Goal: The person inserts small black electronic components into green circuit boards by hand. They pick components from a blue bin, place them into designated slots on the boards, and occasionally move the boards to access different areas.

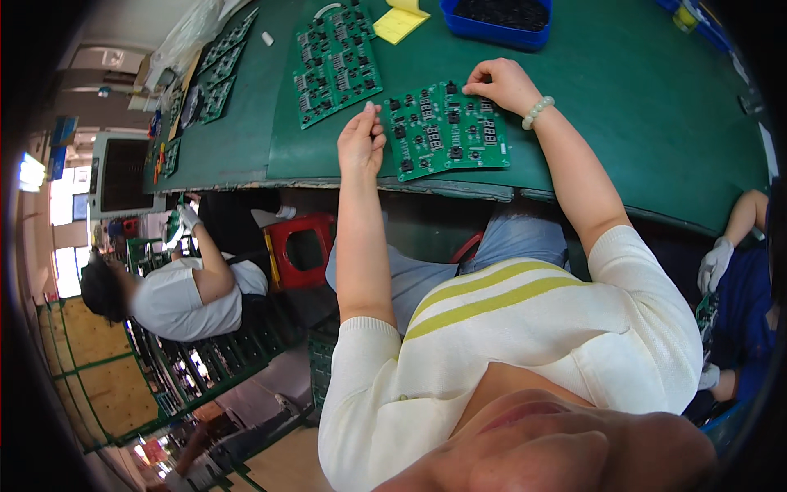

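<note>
A green circuit board (447, 152) with black switches and several digit displays lies near the table's front edge, between my hands. My left hand (361, 141) is closed in a pinch just off the board's left edge; whatever its fingertips hold, if anything, is too small to see. Over the board's far right corner, my right hand (502, 84) has its thumb and finger pressed together, and what is between them is hidden. A bracelet circles that wrist. Beyond my left hand rest more populated circuit boards (338, 67), laid close together.
A blue bin (500, 34) of small black parts stands at the far side, beside a yellow notepad (400, 23). More boards (220, 82) lie on the table's left. A red stool (299, 252) and a co-worker (193, 291) are at left; another gloved co-worker (742, 303) sits at right.
</note>
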A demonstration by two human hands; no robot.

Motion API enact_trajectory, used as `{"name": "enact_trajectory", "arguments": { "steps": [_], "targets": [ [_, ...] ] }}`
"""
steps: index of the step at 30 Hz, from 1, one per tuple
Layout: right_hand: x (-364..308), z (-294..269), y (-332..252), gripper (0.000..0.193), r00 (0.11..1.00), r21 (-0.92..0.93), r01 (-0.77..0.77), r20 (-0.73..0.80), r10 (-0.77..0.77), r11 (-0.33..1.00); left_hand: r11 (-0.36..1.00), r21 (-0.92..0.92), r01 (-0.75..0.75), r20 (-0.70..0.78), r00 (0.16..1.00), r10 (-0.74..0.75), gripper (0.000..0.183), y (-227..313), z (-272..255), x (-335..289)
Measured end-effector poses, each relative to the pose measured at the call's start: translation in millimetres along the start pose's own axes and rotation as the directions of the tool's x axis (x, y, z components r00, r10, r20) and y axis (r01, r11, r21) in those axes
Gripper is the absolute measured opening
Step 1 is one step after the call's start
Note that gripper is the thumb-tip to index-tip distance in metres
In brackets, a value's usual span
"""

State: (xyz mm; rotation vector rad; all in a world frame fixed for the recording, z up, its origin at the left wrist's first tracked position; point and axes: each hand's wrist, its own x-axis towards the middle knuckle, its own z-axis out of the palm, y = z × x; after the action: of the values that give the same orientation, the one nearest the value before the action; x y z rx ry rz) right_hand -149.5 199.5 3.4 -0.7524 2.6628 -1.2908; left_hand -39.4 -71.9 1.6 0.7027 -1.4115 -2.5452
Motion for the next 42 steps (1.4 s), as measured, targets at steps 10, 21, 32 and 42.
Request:
{"name": "enact_trajectory", "arguments": {
  "steps": [10,21,32,42],
  "targets": [
    [-12,11,-17,0.019,0.992,-0.263,-0.019,-0.127,-0.015,0.964,0.722,0.647,-0.243,0.057,0.961,0.272,0.023,0,10,-9],
    [-13,11,-16,0.016,0.993,-0.24,-0.04,-0.114,0.013,0.97,0.146,0.945,-0.292,0.246,0.931,0.271,0.021,-1,36,-17],
    [-12,9,-13,0.015,0.994,-0.224,-0.088,-0.086,0.071,0.97,-0.061,0.904,-0.423,0.424,0.873,0.24,0.022,2,30,-17],
    [-14,11,-22,0.015,0.994,-0.393,-0.059,-0.108,0.017,0.918,-0.152,0.881,-0.449,0.474,0.822,0.317,0.021,-7,31,-18]
  ]
}}
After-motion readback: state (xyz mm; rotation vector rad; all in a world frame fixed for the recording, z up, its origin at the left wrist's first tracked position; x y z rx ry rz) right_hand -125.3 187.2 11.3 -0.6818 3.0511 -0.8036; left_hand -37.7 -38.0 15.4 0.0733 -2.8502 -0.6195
